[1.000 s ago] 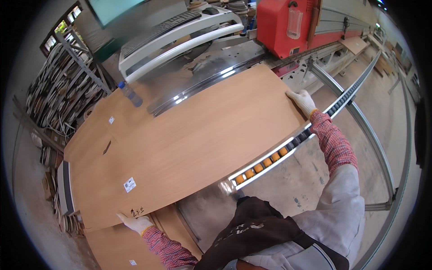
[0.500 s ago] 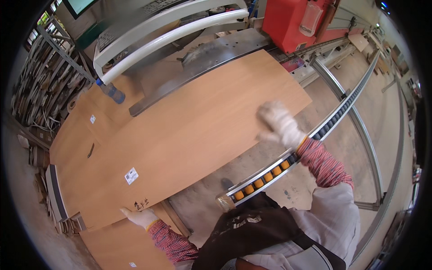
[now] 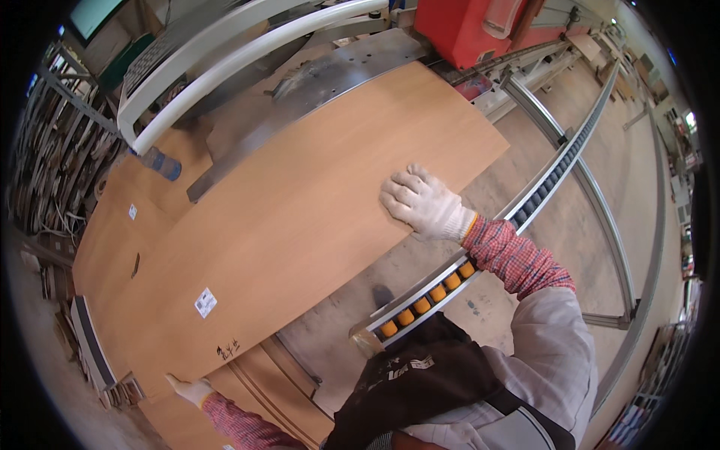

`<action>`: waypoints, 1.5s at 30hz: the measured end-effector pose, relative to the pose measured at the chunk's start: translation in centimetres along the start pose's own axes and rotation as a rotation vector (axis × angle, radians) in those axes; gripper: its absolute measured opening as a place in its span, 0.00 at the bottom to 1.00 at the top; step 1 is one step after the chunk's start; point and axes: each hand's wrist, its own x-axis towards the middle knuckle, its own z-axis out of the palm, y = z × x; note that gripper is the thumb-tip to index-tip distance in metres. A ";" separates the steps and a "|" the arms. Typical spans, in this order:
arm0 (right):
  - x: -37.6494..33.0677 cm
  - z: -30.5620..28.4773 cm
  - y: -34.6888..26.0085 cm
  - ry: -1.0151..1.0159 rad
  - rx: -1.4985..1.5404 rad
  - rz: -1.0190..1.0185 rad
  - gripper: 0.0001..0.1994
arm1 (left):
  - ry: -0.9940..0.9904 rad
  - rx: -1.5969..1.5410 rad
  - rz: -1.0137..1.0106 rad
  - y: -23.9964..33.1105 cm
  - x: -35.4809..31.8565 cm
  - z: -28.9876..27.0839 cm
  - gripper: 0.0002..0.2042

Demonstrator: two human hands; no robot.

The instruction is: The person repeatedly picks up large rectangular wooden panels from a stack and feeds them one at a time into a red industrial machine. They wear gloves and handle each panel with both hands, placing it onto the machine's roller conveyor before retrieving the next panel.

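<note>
Head view: the left hand (image 3: 189, 389) in a white glove grips the near left corner of the big wooden board (image 3: 300, 225), fingers curled on its edge. The board lies flat on the grey saw table (image 3: 337, 71). The right hand (image 3: 424, 202) presses flat on top, fingers spread, near the roller rail (image 3: 450, 281) with orange wheels

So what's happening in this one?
A person in white work gloves is handling a large wooden panel lying flat on a machine bed. The right hand presses flat on the panel's top near its right end; the left hand grips the near left corner. A roller rail with orange wheels runs alongside, and a red machine housing sits beyond.
</note>
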 end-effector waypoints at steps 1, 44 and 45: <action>-0.1 -0.2 0.6 -0.021 -0.016 0.001 0.23 | -0.009 0.137 0.168 -0.8 -1.1 1.1 0.27; -2.7 -1.4 6.5 0.046 0.110 -0.165 0.24 | -0.113 -0.779 -0.461 5.9 -23.5 22.1 0.38; -2.2 -1.4 5.9 0.054 0.112 -0.178 0.23 | -0.082 -0.717 -0.463 5.0 -22.5 21.7 0.39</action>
